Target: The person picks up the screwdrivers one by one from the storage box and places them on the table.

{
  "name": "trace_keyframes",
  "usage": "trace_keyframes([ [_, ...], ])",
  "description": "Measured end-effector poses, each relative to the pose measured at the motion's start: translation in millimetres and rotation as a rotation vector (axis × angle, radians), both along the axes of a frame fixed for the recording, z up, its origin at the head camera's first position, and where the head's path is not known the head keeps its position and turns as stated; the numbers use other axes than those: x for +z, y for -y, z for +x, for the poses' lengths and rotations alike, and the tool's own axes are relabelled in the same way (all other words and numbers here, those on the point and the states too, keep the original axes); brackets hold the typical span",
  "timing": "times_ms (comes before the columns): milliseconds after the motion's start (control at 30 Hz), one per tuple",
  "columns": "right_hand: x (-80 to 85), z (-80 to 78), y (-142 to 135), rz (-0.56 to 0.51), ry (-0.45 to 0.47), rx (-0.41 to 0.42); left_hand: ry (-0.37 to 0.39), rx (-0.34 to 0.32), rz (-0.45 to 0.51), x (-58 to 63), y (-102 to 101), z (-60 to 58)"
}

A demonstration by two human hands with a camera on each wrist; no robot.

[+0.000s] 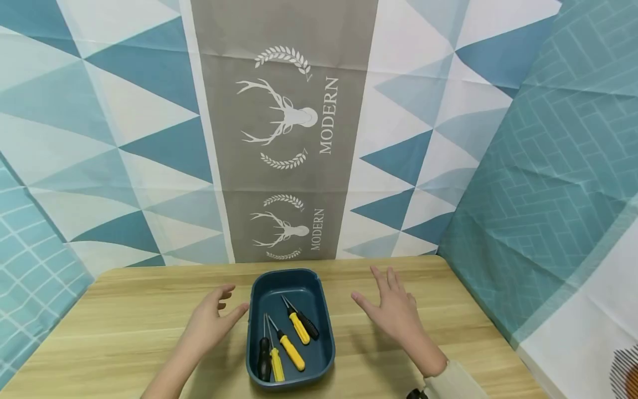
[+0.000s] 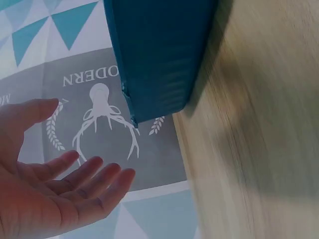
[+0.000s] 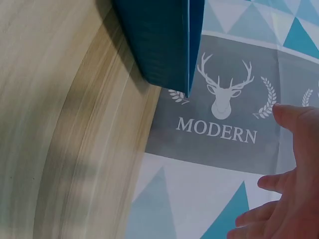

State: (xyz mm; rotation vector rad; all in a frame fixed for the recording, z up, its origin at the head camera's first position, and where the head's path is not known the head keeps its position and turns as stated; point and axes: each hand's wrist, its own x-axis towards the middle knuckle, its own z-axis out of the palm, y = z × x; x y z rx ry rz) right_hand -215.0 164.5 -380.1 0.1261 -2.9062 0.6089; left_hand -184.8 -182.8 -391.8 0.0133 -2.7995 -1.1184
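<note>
A dark blue plastic bin (image 1: 326, 354) stands on the table between my two hands. Inside it lie several screwdrivers. At the near end are one with a black handle (image 1: 264, 360) and two with yellow handles, one yellow screwdriver (image 1: 292, 352) lying slanted. Farther right, another yellow-handled screwdriver (image 1: 299, 328) lies beside a second black-handled screwdriver (image 1: 308, 327). My left hand (image 1: 213, 317) hovers just left of the bin, fingers loosely bent, holding nothing. To the right, apart from the bin, my right hand (image 1: 394, 310) is spread with nothing in it. Both wrist views show the bin's outer wall (image 2: 154, 59).
The wooden table (image 1: 149, 310) ends at a back wall hung with patterned cloth (image 1: 279, 183). Teal cloth (image 1: 558, 183) covers the right side, and light blue tile-pattern cloth (image 1: 30, 266) the left. A watch-like black band (image 1: 416, 394) shows near the right sleeve (image 1: 453, 382).
</note>
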Motion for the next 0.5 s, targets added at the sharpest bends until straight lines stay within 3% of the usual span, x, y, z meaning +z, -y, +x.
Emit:
trace_keyframes([
  [233, -1.0, 0.9, -1, -0.074, -0.053, 0.029, 0.030, 0.015, 0.086, -4.5, -3, -2.2],
  [500, 1.0, 0.7, -6, -0.207, -0.016, 0.042, 0.101, 0.031, 0.181, -11.9, -9, -5.2],
])
